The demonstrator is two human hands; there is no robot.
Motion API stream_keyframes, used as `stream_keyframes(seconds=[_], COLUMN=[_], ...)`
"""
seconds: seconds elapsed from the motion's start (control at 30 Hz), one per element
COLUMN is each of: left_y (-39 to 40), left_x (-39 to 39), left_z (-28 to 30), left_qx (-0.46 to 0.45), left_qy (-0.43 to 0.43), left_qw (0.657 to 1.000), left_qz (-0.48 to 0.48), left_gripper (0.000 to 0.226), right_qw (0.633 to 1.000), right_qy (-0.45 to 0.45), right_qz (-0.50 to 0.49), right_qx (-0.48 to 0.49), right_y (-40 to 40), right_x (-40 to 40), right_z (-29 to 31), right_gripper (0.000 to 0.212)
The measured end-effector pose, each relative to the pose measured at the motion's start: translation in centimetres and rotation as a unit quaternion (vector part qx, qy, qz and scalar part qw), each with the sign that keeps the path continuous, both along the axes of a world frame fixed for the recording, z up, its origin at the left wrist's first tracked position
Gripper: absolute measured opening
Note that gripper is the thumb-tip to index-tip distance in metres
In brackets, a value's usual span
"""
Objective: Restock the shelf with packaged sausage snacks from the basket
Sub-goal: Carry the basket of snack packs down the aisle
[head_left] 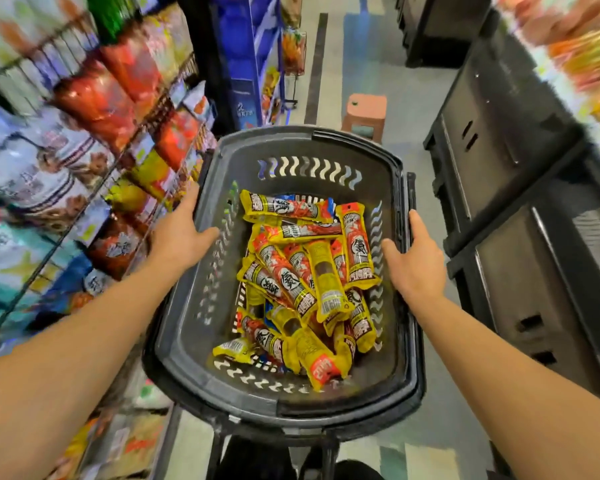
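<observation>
A dark plastic basket (187, 306) with wavy slots in its walls holds a loose heap of yellow-and-red packaged sausage snacks (305, 282), piled toward its right side and near end, some crossing over others. The left hand (182, 230) clasps the basket's left rim, thumb inside the wall and fingers curled over the outer edge; the right hand (414, 258) grips the right rim, thumb inside, fingers wrapped outside where they are hidden. The shelf (94, 140) to the left carries red, white and yellow packets, blurred. Large black characters show on the snack wrappers but are hard to read. A pink stool (366, 112) stands beyond the basket's far end.
</observation>
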State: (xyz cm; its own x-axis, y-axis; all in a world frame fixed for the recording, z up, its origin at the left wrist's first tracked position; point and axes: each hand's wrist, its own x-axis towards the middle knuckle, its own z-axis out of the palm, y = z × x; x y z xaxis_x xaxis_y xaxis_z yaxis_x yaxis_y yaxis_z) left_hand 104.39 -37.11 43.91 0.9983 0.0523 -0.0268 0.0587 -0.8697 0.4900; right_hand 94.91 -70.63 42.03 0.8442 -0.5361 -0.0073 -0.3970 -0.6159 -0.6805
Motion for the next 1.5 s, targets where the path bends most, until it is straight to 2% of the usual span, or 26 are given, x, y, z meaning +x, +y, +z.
stream_keyframes(seconds=[0.3, 0.57, 0.93, 1.1, 1.27, 1.5], left_y=[-4.9, -9.2, -19.4, -23.8, -27.0, -29.7], left_x=[24.6, 44.2, 69.1, 78.5, 87.6, 103.2], left_z=[-3.8, -2.2, -4.5, -4.4, -4.8, -8.3], left_qx=[-0.023, -0.009, 0.009, -0.005, -0.012, -0.006], left_qy=[0.018, 0.023, 0.022, 0.018, 0.027, 0.035], left_qw=[1.000, 0.999, 1.000, 1.000, 0.999, 0.998], left_qz=[-0.002, -0.029, 0.000, 0.004, 0.033, 0.045], left_gripper=[0.089, 0.086, 0.088, 0.088, 0.089, 0.088], right_qw=[0.999, 0.999, 0.999, 0.999, 0.999, 0.999], right_qy=[0.029, 0.030, 0.035, 0.044, 0.034, 0.040], right_qz=[-0.017, -0.028, -0.015, -0.015, 0.003, 0.019], right_qx=[-0.028, -0.016, 0.013, 0.021, 0.022, 0.010], right_y=[-5.5, -9.4, -20.0, -24.4, -27.4, -29.5], right_x=[23.3, 42.3, 68.5, 79.0, 88.9, 105.1], right_z=[-2.0, -1.1, -6.1, -6.3, -6.3, -8.1], right_gripper=[0.072, 0.072, 0.069, 0.070, 0.067, 0.060])
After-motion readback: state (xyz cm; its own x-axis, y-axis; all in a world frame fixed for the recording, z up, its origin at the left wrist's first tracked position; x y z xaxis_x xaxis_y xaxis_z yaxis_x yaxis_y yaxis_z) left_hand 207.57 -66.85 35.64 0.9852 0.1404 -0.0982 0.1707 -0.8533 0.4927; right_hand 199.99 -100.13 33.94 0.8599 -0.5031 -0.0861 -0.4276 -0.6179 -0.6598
